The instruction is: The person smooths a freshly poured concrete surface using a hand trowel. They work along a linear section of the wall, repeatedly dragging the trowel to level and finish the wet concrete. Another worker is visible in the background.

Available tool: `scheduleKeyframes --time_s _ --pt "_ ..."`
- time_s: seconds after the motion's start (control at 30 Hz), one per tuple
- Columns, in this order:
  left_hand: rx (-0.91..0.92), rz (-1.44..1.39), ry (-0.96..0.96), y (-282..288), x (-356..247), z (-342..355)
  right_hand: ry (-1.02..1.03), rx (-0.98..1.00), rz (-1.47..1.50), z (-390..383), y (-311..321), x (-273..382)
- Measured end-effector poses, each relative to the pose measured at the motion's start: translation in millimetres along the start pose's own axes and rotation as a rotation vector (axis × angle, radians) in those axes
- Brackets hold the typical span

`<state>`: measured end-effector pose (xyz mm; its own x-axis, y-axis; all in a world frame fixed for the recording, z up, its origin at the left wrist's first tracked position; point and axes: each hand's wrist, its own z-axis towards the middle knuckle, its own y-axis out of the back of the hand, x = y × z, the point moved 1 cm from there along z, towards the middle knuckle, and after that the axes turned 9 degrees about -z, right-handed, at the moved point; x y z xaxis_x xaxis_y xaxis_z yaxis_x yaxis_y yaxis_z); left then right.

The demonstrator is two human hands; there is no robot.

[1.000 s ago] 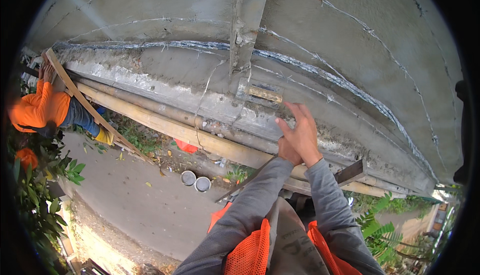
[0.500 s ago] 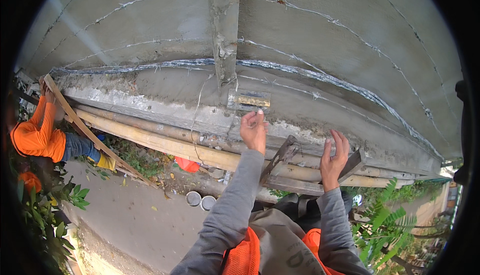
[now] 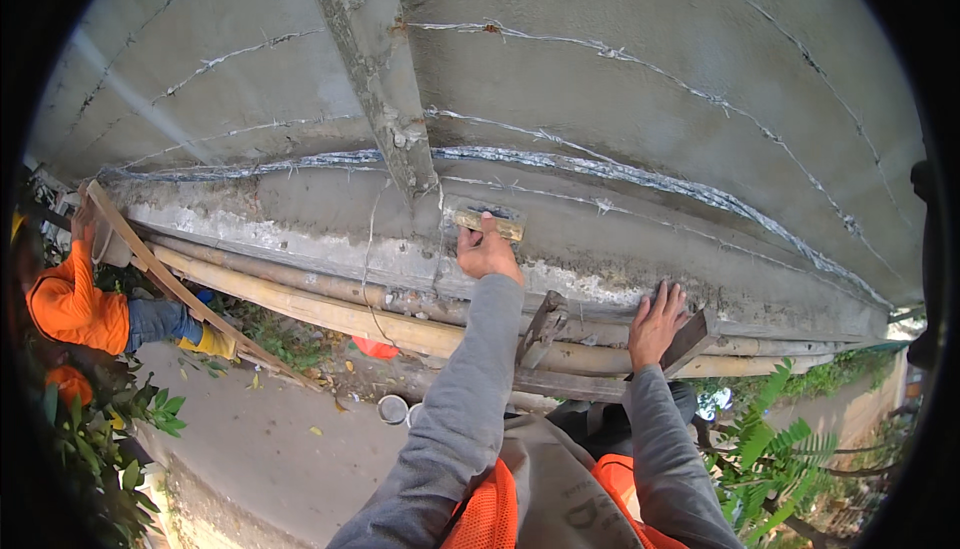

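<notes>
A plastering trowel (image 3: 510,230) with a worn wooden handle lies flat on the grey mortar of the ledge, close to the foot of the concrete post. My left hand (image 3: 487,254) is closed on the handle's left part; some of its fingers are hidden. To the right, my right hand (image 3: 656,325) rests at the ledge's front edge with fingers stretched and holds nothing. Smoothed mortar covers the ledge top (image 3: 590,254), while its front edge is rough and whitish.
Barbed wire (image 3: 640,181) runs along the wall beside the post (image 3: 375,69). Bamboo poles (image 3: 320,301) and a wooden frame (image 3: 545,334) lie below the ledge. At far left a co-worker in orange (image 3: 85,299) is beside a slanted plank (image 3: 165,269). Buckets (image 3: 393,409) stand on the ground.
My left hand has reached forward and closed on the trowel handle. My right hand has lowered onto the ledge edge. The view has shifted and tilted slightly.
</notes>
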<state>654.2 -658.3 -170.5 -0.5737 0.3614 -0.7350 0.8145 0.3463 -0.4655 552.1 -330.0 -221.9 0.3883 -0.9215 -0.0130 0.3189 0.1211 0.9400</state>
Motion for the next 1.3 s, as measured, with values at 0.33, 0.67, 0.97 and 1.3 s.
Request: scheduleKeyframes --time_s 0.33,0.67,0.97,1.3 --pt "0.117 0.232 0.082 50 -8 -7 -0.024 -0.014 0.170 2 -7 -8" --pt "-0.773 0.458 0.123 110 -60 162 -0.082 0.051 0.191 32 47 40" --pt "-0.003 2.047 0.416 98 -90 179 0.505 -0.030 0.420 70 107 248" --pt "-0.314 1.488 0.368 93 -95 160 0.364 0.006 0.227 103 83 153"
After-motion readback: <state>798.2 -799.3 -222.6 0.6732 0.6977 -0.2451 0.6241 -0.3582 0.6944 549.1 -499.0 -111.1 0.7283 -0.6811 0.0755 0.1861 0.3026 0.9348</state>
